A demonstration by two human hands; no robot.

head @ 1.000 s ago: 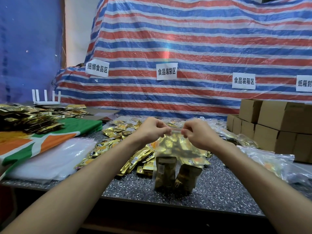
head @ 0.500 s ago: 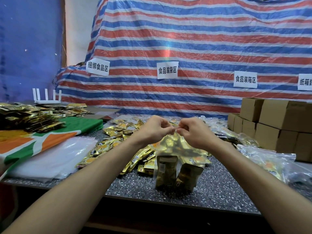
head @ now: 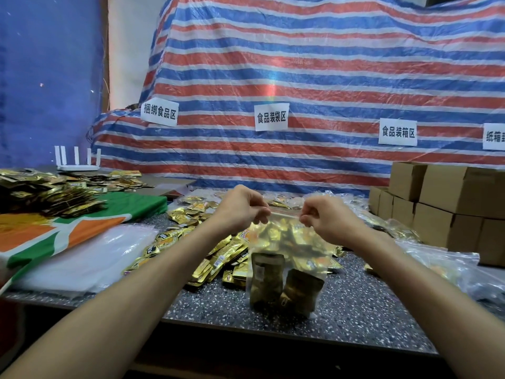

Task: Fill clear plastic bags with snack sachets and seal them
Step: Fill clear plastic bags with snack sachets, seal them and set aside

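A red, white and blue striped tarpaulin (head: pixel 300 77) is being used as the backdrop, and a speckled table (head: pixel 355 310) is being used as the work surface. At its right end closed cardboard boxes (head: pixel 451 203) are being kept in a stack; what is in them cannot be told. At the left, what looks like a flat pile of empty bags (head: pixel 90 255) is being kept ready. Loose sachets (head: pixel 218 255) are being left heaped in the middle, and filled bags (head: pixel 437 263) of the same gold packets are being gathered near the boxes. At the front, a clear plastic bag (head: pixel 284 258) is being held upright with its base on the table. Gold packets are being carried in its upper part and two darker pouches (head: pixel 284 285) in its bottom. The left hand (head: pixel 240 207) and the right hand (head: pixel 325 220) are being held with curled fingers, each pinching one end of the zip strip (head: pixel 285 213), which is being stretched level between them. Sealing appears to be the step in hand; whether the strip is already pressed shut cannot be told. For a good seal, the strip is best kept taut and flat and pinched along its whole run. The contents are best kept settled below the mouth so that nothing is being trapped in the track.
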